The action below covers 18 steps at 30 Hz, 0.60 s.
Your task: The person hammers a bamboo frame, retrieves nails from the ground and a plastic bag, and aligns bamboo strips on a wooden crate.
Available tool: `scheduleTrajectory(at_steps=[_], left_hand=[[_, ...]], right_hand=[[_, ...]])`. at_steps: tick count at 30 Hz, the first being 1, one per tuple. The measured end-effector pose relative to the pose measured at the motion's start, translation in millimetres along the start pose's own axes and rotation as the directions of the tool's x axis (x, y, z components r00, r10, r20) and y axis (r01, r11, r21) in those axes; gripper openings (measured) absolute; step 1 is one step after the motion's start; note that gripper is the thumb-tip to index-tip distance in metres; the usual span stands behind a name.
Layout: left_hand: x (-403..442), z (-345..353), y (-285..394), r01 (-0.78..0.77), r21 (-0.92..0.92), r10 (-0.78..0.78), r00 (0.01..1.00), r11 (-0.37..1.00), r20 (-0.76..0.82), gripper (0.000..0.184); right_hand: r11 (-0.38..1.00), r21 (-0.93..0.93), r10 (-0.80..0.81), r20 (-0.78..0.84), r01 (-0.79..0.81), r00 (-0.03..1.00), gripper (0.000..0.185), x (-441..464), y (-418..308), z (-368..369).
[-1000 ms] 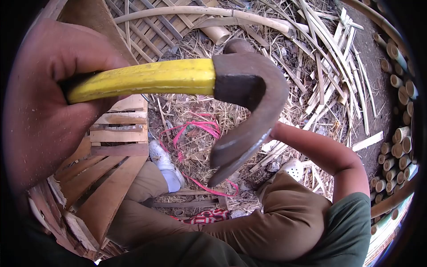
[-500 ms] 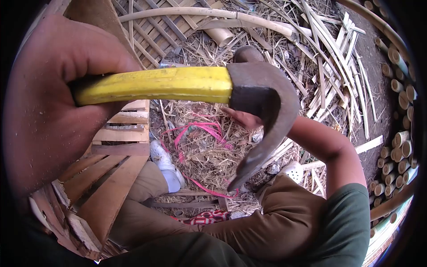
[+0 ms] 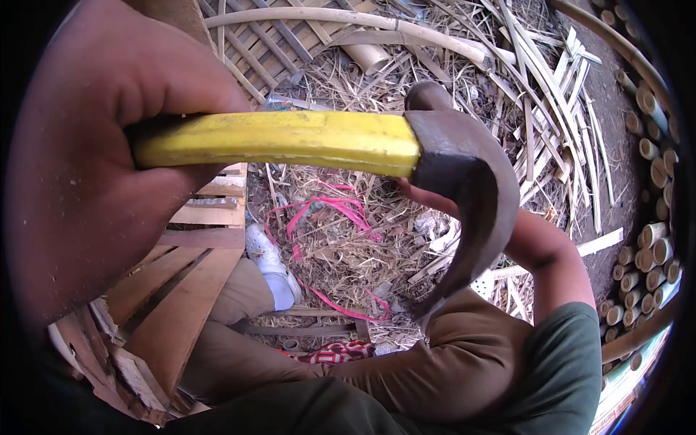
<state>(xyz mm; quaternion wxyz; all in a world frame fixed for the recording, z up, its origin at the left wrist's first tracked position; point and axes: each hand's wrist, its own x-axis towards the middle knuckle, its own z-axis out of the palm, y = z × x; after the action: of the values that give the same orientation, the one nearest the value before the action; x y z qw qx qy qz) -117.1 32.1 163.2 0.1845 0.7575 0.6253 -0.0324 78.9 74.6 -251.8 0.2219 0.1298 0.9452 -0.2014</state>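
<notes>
My left hand (image 3: 123, 138), large and close to the camera, is wrapped round the yellow grip of a claw hammer (image 3: 283, 140). The hammer lies sideways across the view, its dark, worn metal head to the right and the long curved claw pointing down. Behind the head, lower and farther off, is my right hand (image 3: 429, 198), mostly hidden by it. The part that shows looks stretched out, with nothing visible in it. My right forearm bends in from the right, below a green sleeve (image 3: 565, 355).
A slatted wooden crate (image 3: 170, 312) stands at the left. Pink plastic string (image 3: 337, 210) lies on straw-littered ground near a white clog (image 3: 262, 254). A woven bamboo lattice (image 3: 268, 43) is at the back, split strips (image 3: 540, 94) lie beyond, and cut bamboo poles (image 3: 652, 250) are stacked right.
The hammer head has shifted right and slightly down in view, with my left hand still round the grip. My right hand has moved right and is more covered by the head.
</notes>
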Motion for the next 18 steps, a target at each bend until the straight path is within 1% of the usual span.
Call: scheduleTrajectory(at_steps=[2,3,5,6,8,9,11,15,17,18], left_hand=[[0,-1,1,-0.019,0.021,0.019,1.0,1.0,-0.018,0.019],[1,-4,3,-0.009,0.038,0.008,1.0,0.999,0.019,0.019],[3,-5,4,-0.001,0.054,-0.002,0.998,0.999,0.055,0.018],[3,-5,3,-0.006,0.053,0.003,0.998,0.999,0.055,0.018],[3,-3,2,-0.01,0.051,0.007,0.998,0.999,0.055,0.018],[5,-2,2,-0.012,0.044,0.01,0.999,0.999,0.05,0.018],[5,-1,3,-0.015,0.034,0.014,0.999,0.999,0.043,0.017],[3,0,1,-0.016,0.013,0.016,1.0,1.0,0.027,0.016],[4,0,1,-0.017,0.002,0.017,1.0,1.0,0.021,0.016],[4,-1,1,-0.015,-0.004,0.015,1.0,1.0,0.019,0.016]], right_hand=[[0.997,-0.053,-0.064,-0.078,0.06,0.995,0.027,1,-2,4],[0.997,0.014,-0.076,-0.164,0.08,0.983,0.025,3,-3,8],[0.991,0.081,-0.081,-0.249,0.104,0.965,0.024,13,-1,28],[0.992,0.101,-0.041,-0.327,0.078,0.944,0.027,23,1,52],[0.991,0.124,-0.001,-0.401,0.055,0.916,0.034,39,7,81],[0.988,0.144,0.011,-0.37,0.046,0.929,0.041,46,11,84],[0.986,0.164,0.02,-0.339,0.038,0.941,0.049,52,16,95],[0.996,0.059,0.077,-0.371,-0.059,0.926,0.033,52,16,104],[0.996,0.033,0.09,-0.379,-0.084,0.921,0.03,49,12,103],[0.988,0.123,0.137,-0.369,-0.098,0.919,0.024,42,6,90]])
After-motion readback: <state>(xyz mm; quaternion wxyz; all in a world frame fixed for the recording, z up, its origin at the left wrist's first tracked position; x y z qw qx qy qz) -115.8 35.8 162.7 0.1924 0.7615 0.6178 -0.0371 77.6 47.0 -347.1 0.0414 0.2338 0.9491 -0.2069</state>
